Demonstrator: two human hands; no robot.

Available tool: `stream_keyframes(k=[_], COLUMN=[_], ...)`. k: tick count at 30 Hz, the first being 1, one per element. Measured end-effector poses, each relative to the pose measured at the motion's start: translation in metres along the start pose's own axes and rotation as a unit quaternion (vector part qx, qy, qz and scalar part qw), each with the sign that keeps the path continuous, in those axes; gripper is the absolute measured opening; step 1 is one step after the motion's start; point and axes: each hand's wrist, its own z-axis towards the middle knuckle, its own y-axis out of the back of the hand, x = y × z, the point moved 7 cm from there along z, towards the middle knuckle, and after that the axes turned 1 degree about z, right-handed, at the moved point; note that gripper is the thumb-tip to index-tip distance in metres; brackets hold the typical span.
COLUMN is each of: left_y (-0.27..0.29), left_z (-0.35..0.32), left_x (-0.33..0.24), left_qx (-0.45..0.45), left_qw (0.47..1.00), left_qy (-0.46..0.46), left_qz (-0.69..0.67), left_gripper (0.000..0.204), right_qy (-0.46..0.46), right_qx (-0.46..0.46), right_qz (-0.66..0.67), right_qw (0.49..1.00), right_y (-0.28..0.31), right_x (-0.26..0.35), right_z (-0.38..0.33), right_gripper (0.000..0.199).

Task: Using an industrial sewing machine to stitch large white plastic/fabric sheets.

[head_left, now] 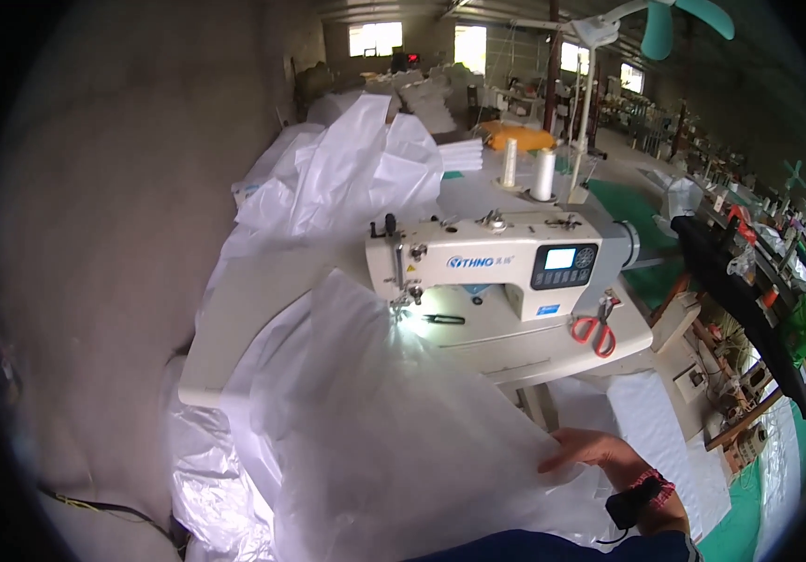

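Observation:
A large translucent white plastic sheet spreads from under the needle of a white sewing machine down over the table's front edge. My right hand is closed on the sheet's right edge, low and to the right of the needle; its fingertips are partly hidden. My left hand is out of sight. The machine's lamp lights the sheet near the presser foot. Beside the needle lies a pair of black thread snips. Red-handled scissors rest at the right end of the machine's table.
Crumpled white sheeting is heaped behind the table on the left. Two white thread cones stand behind the machine. A grey wall runs along the left. A dark long bench edge lies to the right, and a cable is at lower left.

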Motion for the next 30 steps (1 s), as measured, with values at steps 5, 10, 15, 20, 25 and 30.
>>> stream_keyframes(k=[5, 10, 15, 20, 25, 30], left_y=[0.059, 0.124, 0.191, 0.147, -0.101, -0.07], left_z=[0.026, 0.056, 0.109, 0.08, -0.044, 0.038], left_x=[-0.026, -0.079, -0.137, -0.235, -0.125, 0.049], left_qx=[-0.07, -0.127, -0.117, -0.261, 0.118, -0.054], left_qw=[0.988, 0.964, 0.932, 0.834, 0.839, 0.933], left_qy=[0.018, -0.026, -0.12, -0.296, -0.368, -0.099], left_qz=[-0.137, -0.233, -0.321, 0.384, 0.384, 0.341], left_gripper=[0.066, 0.061, 0.055, 0.053, 0.076, 0.071], right_qy=[-0.113, -0.018, 0.063, 0.092, 0.129, 0.067], right_qx=[-0.123, 0.086, 0.185, 0.243, 0.097, 0.149], right_qz=[-0.158, 0.046, 0.034, 0.054, -0.116, -0.097], right_qw=[0.973, 0.995, 0.98, 0.964, 0.98, 0.982], right_y=[0.011, -0.076, -0.215, -0.278, -0.255, -0.245], right_x=[-0.035, -0.043, -0.006, -0.017, -0.026, -0.03], right_z=[0.016, 0.114, 0.208, 0.219, 0.225, 0.185], right_gripper=[0.048, 0.041, 0.033, 0.036, 0.05, 0.052])
